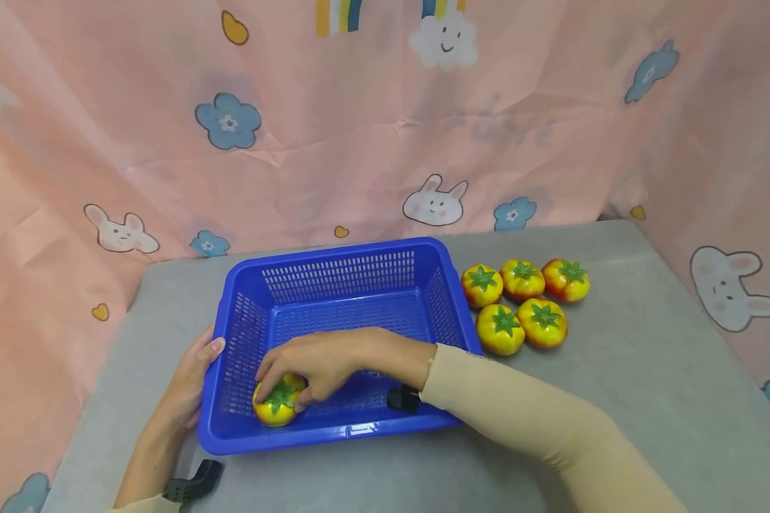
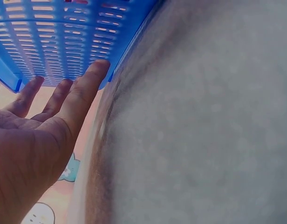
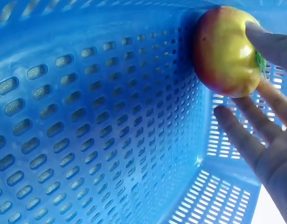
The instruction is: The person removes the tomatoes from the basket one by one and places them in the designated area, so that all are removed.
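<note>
The blue plastic basket [image 1: 334, 255] has slotted walls and a raised rim. My right hand [image 1: 324, 360] reaches down into its front left corner. There the thumb and fingers hold a yellow-and-red tomato [image 3: 222, 51] with a green star-shaped leaf top, low beside the basket wall. At the left side, my left hand [image 1: 189, 377] grips the basket with its thumb over the rim. The left wrist view shows the fingers [image 2: 83, 91] against the outside of the slotted wall.
Several similar tomatoes [image 1: 542, 323] stand in two rows just right of the basket on the grey table [image 1: 622, 370]. A pink curtain [image 1: 359, 157] with printed rabbits and flowers hangs behind and at both sides. Black straps [image 1: 192, 484] show at the wrists.
</note>
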`<move>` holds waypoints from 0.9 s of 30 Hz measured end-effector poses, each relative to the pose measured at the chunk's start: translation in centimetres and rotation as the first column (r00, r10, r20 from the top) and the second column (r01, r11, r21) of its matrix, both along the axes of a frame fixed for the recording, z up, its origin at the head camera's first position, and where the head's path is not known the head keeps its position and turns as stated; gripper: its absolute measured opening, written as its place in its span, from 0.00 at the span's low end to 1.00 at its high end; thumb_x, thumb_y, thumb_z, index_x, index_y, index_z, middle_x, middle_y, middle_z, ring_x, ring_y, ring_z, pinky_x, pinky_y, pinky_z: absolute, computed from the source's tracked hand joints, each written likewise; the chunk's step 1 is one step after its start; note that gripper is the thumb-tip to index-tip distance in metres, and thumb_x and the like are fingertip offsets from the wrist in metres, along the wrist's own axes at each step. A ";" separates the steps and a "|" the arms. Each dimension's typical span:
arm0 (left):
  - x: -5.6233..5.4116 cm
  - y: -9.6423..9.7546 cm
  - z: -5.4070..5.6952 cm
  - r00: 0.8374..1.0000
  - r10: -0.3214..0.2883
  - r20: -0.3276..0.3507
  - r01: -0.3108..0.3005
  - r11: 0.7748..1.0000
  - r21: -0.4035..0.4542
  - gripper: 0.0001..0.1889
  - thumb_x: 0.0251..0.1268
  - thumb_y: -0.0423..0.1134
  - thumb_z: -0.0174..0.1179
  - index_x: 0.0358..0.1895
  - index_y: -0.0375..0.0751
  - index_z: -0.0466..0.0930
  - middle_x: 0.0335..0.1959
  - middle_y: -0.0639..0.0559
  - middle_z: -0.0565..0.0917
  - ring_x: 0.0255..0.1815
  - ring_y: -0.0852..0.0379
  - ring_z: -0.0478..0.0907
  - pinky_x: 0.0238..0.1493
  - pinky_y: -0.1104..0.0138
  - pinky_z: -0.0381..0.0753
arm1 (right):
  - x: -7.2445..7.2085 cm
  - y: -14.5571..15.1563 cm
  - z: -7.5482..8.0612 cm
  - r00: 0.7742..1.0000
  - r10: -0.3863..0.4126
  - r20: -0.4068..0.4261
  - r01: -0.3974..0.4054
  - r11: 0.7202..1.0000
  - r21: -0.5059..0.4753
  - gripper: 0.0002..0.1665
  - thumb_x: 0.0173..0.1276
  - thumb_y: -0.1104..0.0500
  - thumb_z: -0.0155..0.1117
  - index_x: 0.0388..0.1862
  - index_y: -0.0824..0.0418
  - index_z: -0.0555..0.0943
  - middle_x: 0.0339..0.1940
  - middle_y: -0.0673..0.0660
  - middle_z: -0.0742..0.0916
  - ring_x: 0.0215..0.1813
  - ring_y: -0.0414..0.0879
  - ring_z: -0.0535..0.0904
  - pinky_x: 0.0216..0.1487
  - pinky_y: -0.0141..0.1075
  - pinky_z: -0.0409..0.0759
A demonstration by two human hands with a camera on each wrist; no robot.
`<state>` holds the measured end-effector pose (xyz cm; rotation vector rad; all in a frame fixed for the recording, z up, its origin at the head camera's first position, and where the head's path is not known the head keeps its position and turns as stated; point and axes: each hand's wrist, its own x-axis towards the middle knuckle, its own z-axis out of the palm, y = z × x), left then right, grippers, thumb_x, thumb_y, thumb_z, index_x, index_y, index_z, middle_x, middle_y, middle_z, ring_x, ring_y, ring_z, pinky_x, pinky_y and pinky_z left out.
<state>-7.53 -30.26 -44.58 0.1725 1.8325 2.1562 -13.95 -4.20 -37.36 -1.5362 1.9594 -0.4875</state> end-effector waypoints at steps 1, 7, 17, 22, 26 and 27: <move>-0.1 0.1 0.1 1.000 0.004 -0.001 -0.004 1.000 -0.005 0.27 0.88 0.41 0.35 0.84 0.48 0.50 0.62 0.64 0.85 0.59 0.60 0.86 0.55 0.62 0.91 | 0.0 0.0 0.0 1.000 -0.008 -0.016 0.008 1.000 0.002 0.31 0.70 0.60 0.74 0.72 0.45 0.82 0.75 0.50 0.80 0.74 0.39 0.75 0.78 0.29 0.72; -0.3 0.1 0.2 1.000 -0.007 -0.012 0.007 1.000 -0.021 0.32 0.89 0.42 0.35 0.87 0.38 0.39 0.65 0.66 0.83 0.61 0.62 0.85 0.56 0.63 0.91 | -0.2 0.1 0.0 0.998 -0.024 -0.059 0.023 1.000 -0.007 0.34 0.69 0.57 0.76 0.73 0.49 0.78 0.73 0.49 0.80 0.71 0.38 0.76 0.77 0.27 0.71; 0.1 -0.2 -0.5 1.000 -0.019 -0.003 0.019 0.999 0.035 0.27 0.89 0.40 0.34 0.85 0.54 0.52 0.65 0.64 0.84 0.61 0.60 0.86 0.57 0.61 0.91 | -0.1 0.1 -0.8 0.998 -0.029 -0.047 0.029 1.000 -0.004 0.35 0.73 0.59 0.71 0.77 0.48 0.75 0.73 0.52 0.80 0.70 0.39 0.75 0.75 0.26 0.71; 0.0 0.0 -0.6 1.000 -0.014 -0.017 0.015 0.998 0.056 0.24 0.88 0.39 0.34 0.78 0.62 0.62 0.64 0.60 0.85 0.60 0.58 0.87 0.55 0.61 0.92 | -0.1 0.2 -0.9 1.000 -0.031 0.000 0.031 0.999 0.017 0.37 0.71 0.60 0.73 0.77 0.49 0.75 0.74 0.53 0.78 0.69 0.39 0.75 0.74 0.25 0.72; 0.0 -0.1 -0.5 1.000 -0.021 -0.021 0.023 0.996 0.083 0.24 0.87 0.38 0.34 0.76 0.64 0.65 0.63 0.59 0.86 0.59 0.57 0.87 0.55 0.60 0.92 | -0.2 0.1 -0.9 1.000 -0.020 0.016 0.019 1.000 0.020 0.37 0.71 0.59 0.73 0.77 0.53 0.74 0.75 0.51 0.80 0.72 0.38 0.76 0.75 0.24 0.71; 0.0 -0.2 -0.5 1.000 -0.022 -0.022 0.024 0.996 0.085 0.24 0.87 0.38 0.34 0.76 0.65 0.65 0.63 0.59 0.86 0.59 0.57 0.87 0.55 0.60 0.92 | -0.2 0.1 -0.9 1.000 -0.020 0.013 0.020 1.000 0.015 0.37 0.71 0.59 0.73 0.77 0.54 0.74 0.75 0.50 0.81 0.71 0.38 0.76 0.74 0.24 0.71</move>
